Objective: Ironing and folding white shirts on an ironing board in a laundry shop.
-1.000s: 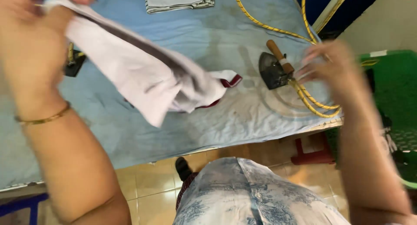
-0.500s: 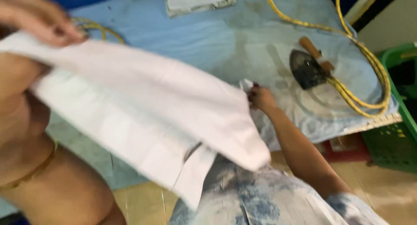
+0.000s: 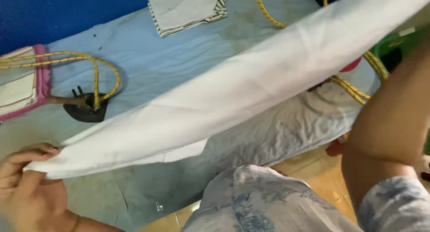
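A white cloth (image 3: 251, 93) stretches taut on a slant from the lower left to the upper right, above a table with a light blue cover (image 3: 148, 57). My left hand (image 3: 31, 182) pinches the cloth's lower left corner between thumb and fingers. My right forearm (image 3: 385, 124) rises along the right edge. The hand itself is hidden past the cloth's upper end. My lap in pale blue patterned fabric (image 3: 264, 200) shows at the bottom.
A dark flat iron (image 3: 85, 108) with a looped yellow cord (image 3: 96, 70) rests at the table's left. A folded striped cloth (image 3: 188, 10) lies at the far edge, a pink-edged cloth (image 3: 18, 86) at far left. Another yellow cord (image 3: 354, 91) and a green basket (image 3: 394, 48) are right.
The bunched cloth has been opened and pulled out long. My right hand left the iron's side, took the cloth's other end and rose out of view. My left hand dropped to the lower left.
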